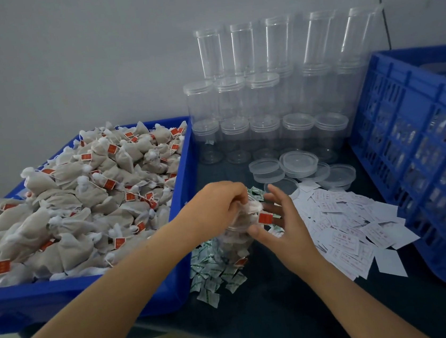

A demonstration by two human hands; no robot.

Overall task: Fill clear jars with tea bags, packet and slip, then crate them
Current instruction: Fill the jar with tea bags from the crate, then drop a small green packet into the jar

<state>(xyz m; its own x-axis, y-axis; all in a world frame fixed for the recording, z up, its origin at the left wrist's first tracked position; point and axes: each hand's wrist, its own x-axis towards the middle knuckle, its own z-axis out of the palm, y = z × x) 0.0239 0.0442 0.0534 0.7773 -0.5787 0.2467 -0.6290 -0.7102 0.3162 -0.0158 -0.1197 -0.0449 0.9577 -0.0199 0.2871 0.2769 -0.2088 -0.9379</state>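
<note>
One tea bag (254, 207) is being pushed by the pinching left hand (215, 207) into a nearly full jar (235, 239) on the worktop (273, 302), steadied by the open-fingered right hand (284, 228); a packet (210, 284) is probably needed next.

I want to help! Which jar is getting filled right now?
Look between the blue tray of tea bags and the paper slips. The jar stands there between both hands, lidless, with tea bags inside; the other jars by the wall are empty.
</note>
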